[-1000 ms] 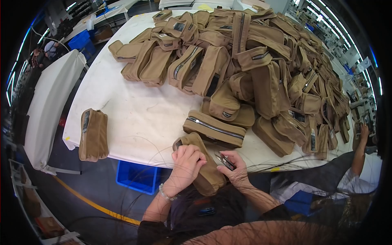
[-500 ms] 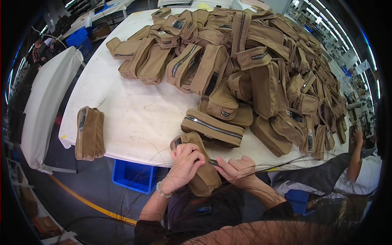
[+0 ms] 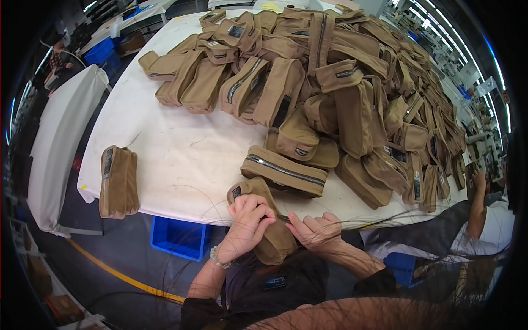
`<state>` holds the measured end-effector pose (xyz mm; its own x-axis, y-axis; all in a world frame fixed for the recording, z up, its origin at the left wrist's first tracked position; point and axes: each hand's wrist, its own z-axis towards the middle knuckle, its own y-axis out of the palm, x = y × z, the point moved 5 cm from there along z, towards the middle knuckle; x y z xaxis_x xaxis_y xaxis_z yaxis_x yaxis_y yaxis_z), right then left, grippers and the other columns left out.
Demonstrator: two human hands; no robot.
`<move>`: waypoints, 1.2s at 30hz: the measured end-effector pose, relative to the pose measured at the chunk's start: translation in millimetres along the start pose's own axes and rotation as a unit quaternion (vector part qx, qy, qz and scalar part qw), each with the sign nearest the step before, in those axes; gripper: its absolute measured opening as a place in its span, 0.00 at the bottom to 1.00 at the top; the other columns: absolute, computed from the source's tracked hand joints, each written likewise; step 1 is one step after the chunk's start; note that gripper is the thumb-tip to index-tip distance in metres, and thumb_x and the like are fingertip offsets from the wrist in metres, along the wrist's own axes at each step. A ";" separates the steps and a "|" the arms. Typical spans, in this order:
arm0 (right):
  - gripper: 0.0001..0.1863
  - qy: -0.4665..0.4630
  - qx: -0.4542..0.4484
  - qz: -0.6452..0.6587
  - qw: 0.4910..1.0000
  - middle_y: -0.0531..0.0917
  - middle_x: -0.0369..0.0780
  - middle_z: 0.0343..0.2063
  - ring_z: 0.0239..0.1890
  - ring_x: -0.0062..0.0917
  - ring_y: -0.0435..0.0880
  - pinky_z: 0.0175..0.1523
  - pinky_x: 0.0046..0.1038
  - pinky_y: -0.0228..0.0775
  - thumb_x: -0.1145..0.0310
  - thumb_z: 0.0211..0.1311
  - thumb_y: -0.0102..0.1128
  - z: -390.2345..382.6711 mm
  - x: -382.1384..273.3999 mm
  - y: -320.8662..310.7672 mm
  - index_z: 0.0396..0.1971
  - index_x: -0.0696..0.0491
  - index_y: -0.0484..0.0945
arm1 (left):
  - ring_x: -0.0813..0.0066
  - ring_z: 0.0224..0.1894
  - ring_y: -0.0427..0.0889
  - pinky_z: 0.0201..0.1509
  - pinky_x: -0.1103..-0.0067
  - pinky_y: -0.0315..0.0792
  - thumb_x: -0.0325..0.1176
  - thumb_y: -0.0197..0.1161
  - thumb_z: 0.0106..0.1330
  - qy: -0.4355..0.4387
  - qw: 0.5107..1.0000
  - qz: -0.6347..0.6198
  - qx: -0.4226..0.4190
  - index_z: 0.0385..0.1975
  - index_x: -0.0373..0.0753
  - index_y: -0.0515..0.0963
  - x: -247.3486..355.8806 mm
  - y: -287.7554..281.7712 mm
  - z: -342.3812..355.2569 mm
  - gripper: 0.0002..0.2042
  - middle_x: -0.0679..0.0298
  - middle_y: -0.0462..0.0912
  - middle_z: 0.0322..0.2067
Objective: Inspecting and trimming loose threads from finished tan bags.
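Note:
A brown zippered fabric pouch (image 3: 276,242) lies tilted over the table's front edge, close to my body. My left hand (image 3: 250,220) is closed on its upper part, fingers bent and thumb pressed in. At the pouch's right side, my right hand (image 3: 319,232) pinches a small dark metal tool (image 3: 284,218) that looks like thread snips. Its tip points at the pouch near my left thumb; most of it is hidden by the fingers. Just beyond lies another brown pouch (image 3: 283,175) with a dark zipper along its top.
A big pile of similar brown pouches (image 3: 352,115) covers the far and right parts of the white table (image 3: 165,137). One pouch (image 3: 119,181) stands alone at the left edge. Below the front edge is a blue bin (image 3: 179,239). Another person (image 3: 489,220) is at the right.
The metal tool's tip shows less and sits slightly lower beside the pouch. My right hand has shifted a little left; my left hand keeps its hold. The view has moved slightly.

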<state>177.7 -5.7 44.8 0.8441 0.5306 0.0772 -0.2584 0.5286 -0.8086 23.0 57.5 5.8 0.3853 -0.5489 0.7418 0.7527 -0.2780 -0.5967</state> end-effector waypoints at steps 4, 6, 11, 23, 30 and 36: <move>0.13 -0.003 -0.001 -0.005 1.000 0.63 0.29 0.13 0.10 0.17 0.61 0.20 0.23 0.48 0.64 0.50 0.67 -0.6 -1.7 -0.4 0.36 0.52 0.82 | 0.63 0.49 0.63 0.54 0.69 0.52 0.32 0.63 0.56 -0.005 1.000 -0.003 -0.007 0.31 0.45 0.76 0.4 -1.0 -1.2 0.05 0.66 0.70 0.41; 0.13 0.001 -0.008 -0.009 1.000 0.63 0.29 0.13 0.10 0.17 0.61 0.20 0.23 0.48 0.64 0.50 0.67 0.2 -1.8 -1.4 0.36 0.52 0.82 | 0.63 0.49 0.63 0.54 0.69 0.52 0.32 0.63 0.56 -0.005 1.000 -0.002 -0.008 0.31 0.45 0.76 1.7 -1.4 -0.7 0.05 0.66 0.70 0.41; 0.12 -0.003 -0.005 -0.011 1.000 0.63 0.29 0.13 0.10 0.17 0.61 0.20 0.23 0.47 0.64 0.50 0.67 -1.8 -2.1 0.8 0.35 0.51 0.82 | 0.63 0.49 0.63 0.54 0.68 0.51 0.32 0.63 0.57 -0.006 1.000 -0.004 -0.009 0.31 0.46 0.76 -0.2 -1.3 -1.0 0.05 0.66 0.70 0.41; 0.12 0.005 0.001 -0.013 1.000 0.63 0.29 0.13 0.10 0.17 0.61 0.20 0.23 0.47 0.63 0.49 0.68 -2.2 -0.7 0.8 0.34 0.50 0.83 | 0.62 0.48 0.63 0.56 0.69 0.55 0.31 0.63 0.58 -0.013 0.998 -0.044 -0.035 0.30 0.44 0.75 -0.4 -2.8 -2.8 0.04 0.64 0.70 0.40; 0.13 0.127 -0.002 0.115 0.985 0.72 0.31 0.17 0.14 0.15 0.68 0.22 0.21 0.53 0.64 0.51 0.69 -8.9 20.0 11.9 0.36 0.52 0.80 | 0.64 0.48 0.62 0.57 0.68 0.53 0.31 0.64 0.58 -0.013 0.997 -0.049 -0.059 0.29 0.45 0.74 -4.3 -7.8 -0.6 0.04 0.66 0.69 0.39; 0.11 0.511 0.001 0.633 0.582 0.74 0.28 0.19 0.23 0.07 0.67 0.26 0.15 0.56 0.69 0.57 0.66 -45.3 22.3 66.3 0.37 0.57 0.76 | 0.68 0.51 0.61 0.58 0.70 0.49 0.37 0.62 0.59 0.000 0.984 -0.130 -0.123 0.28 0.47 0.74 1.6 -23.4 -0.1 0.05 0.71 0.69 0.40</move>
<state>200.7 11.2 -33.5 -0.1843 -0.1752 -0.9671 -0.9765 0.1448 0.1599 5.9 63.0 20.9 0.1971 -0.4339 0.8791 0.6745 -0.5907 -0.4428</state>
